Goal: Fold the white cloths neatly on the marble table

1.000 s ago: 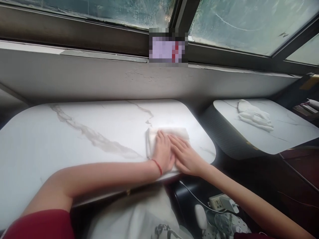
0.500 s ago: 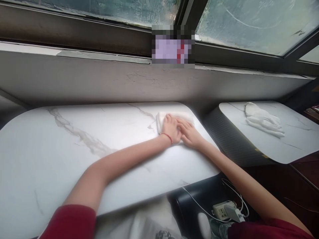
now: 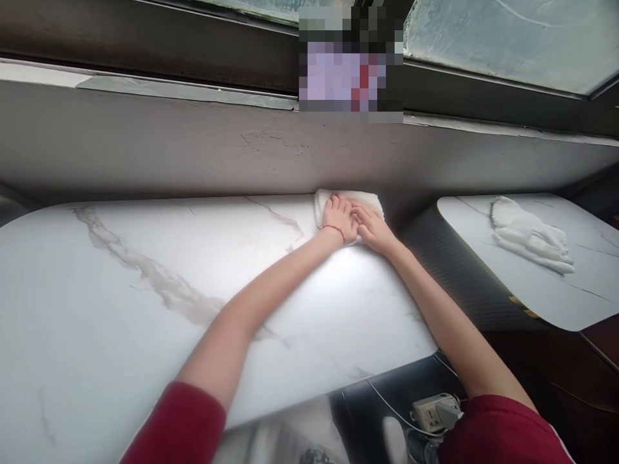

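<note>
Though partly hidden, cloth [image 3: 367, 197] under hands [image 3: 341, 220] [image 3: 377, 232]

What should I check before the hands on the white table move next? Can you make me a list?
1. Left hand laid on the white cloth: ok.
2. Right hand on that cloth too, close beside the left hand: ok.
3. Cloth well inside the edge of the white table: not ok, it is up at the far edge.
4. Other cloth out of the way: ok, it lies on the second table.
5. Power socket away from the hands: ok.
6. Underside of the cloth clean: cannot tell, it is hidden.
</note>
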The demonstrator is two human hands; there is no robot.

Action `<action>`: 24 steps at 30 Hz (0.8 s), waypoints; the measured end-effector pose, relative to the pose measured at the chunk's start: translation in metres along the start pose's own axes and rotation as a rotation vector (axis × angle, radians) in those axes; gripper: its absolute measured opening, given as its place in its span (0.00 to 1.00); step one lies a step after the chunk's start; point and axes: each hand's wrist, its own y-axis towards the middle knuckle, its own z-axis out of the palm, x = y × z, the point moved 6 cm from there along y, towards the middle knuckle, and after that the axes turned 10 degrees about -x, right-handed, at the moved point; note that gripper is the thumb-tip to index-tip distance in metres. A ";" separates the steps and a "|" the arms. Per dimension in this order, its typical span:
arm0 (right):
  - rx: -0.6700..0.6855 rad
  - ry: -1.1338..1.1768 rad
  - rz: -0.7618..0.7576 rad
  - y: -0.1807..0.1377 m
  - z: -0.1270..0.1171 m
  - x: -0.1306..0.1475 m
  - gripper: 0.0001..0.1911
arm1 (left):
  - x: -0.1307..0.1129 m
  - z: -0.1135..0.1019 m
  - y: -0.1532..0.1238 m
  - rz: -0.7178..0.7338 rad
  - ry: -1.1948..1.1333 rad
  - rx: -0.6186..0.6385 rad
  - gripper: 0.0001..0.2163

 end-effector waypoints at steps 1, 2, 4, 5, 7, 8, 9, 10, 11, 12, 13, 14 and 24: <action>-0.001 -0.002 0.018 0.002 0.000 -0.004 0.27 | 0.001 0.001 0.004 -0.002 -0.001 0.004 0.31; -0.003 -0.004 0.037 0.004 0.001 -0.008 0.27 | 0.001 0.002 0.008 -0.003 -0.003 0.006 0.31; -0.012 -0.008 0.072 0.008 0.000 -0.014 0.27 | 0.002 0.003 0.014 -0.007 -0.008 0.009 0.31; -0.017 -0.007 0.086 0.010 0.000 -0.017 0.27 | 0.002 0.004 0.017 -0.013 -0.011 0.010 0.31; -0.023 0.004 0.103 0.014 -0.001 -0.021 0.27 | 0.001 0.005 0.022 -0.029 -0.015 0.010 0.30; -0.026 0.009 0.109 0.015 -0.001 -0.023 0.27 | 0.001 0.006 0.025 -0.037 -0.018 0.008 0.30; -0.032 0.014 0.113 0.017 -0.001 -0.024 0.27 | 0.001 0.007 0.026 -0.044 -0.021 0.005 0.30; -0.039 0.018 0.117 0.017 -0.001 -0.026 0.27 | 0.001 0.008 0.028 -0.049 -0.024 0.001 0.30; -0.046 0.020 0.122 0.018 -0.001 -0.027 0.27 | 0.000 0.008 0.029 -0.053 -0.027 -0.005 0.30; -0.054 0.021 0.128 0.018 -0.001 -0.028 0.27 | 0.000 0.009 0.029 -0.057 -0.029 -0.009 0.30; -0.061 0.021 0.134 0.018 0.000 -0.029 0.26 | 0.001 0.009 0.029 -0.061 -0.031 -0.015 0.30; -0.066 0.022 0.139 0.018 0.000 -0.030 0.26 | 0.001 0.009 0.029 -0.065 -0.032 -0.019 0.30; -0.072 0.036 0.129 0.014 -0.002 -0.023 0.26 | 0.000 0.003 0.017 -0.075 -0.035 -0.042 0.29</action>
